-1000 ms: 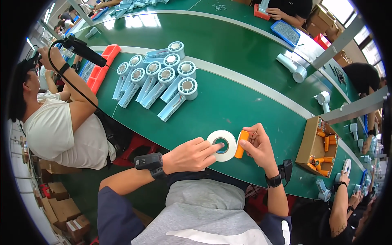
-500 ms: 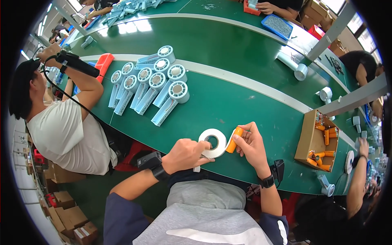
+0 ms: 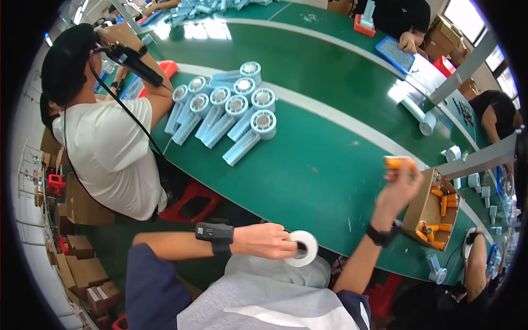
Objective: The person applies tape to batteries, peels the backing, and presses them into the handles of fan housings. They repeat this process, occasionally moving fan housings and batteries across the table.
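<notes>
My left hand [image 3: 265, 241] is closed on a roll of white tape [image 3: 312, 250], its fingers at the hole in the middle. The roll is held in front of my lap, by the near edge of the table. Farther right, my right hand [image 3: 398, 195] is raised over the table with an orange cylindrical battery [image 3: 394, 163] in its fingers. That hand is slightly blurred and close to the left side of an open cardboard box [image 3: 419, 206]. Several orange batteries [image 3: 444, 204] lie inside the box.
Several light-blue handheld fan bodies [image 3: 236, 105] lie grouped on the green table [image 3: 308, 165]. A co-worker in a white shirt [image 3: 110, 143] sits at the left. A metal post [image 3: 473, 144] stands behind the box. Another fan body [image 3: 435, 269] lies near the right edge.
My right hand has carried the battery away from the tape, right and farther out toward the box. My left hand has drawn the roll toward my lap. The view has shifted a little.
</notes>
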Motion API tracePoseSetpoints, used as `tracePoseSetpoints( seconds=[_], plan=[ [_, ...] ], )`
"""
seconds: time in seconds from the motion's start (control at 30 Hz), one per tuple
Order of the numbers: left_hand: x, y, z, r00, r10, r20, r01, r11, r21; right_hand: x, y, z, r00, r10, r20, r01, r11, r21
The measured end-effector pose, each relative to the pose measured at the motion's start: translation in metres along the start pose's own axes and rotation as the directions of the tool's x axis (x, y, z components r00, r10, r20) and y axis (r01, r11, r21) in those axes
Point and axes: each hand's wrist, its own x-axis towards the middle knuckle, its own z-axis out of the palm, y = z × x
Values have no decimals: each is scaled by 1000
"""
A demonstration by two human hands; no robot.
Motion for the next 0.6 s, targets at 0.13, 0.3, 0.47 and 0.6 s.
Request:
tracePoseSetpoints(
  seconds=[0.13, 0.3, 0.47, 0.6],
  plan=[
    [35, -28, -15, 906, -358, -224, 307, 923, -234, 3, -49, -17, 994, -102, 26, 101, 995, 13],
    [38, -11, -57, 813, -509, -281, 352, 816, -459, -45, -40, -30, 973, 48, 227, -62, 996, 58],
    [-64, -56, -88, 697, -677, -237, 717, 658, 229, -78, -28, -74, 968, 179, 174, -192, 980, 62],
    [-103, -62, -60, 726, -680, -101, 686, 710, 155, -96, -9, -65, 928, 347, 134, -359, 931, 71]
  ],
)
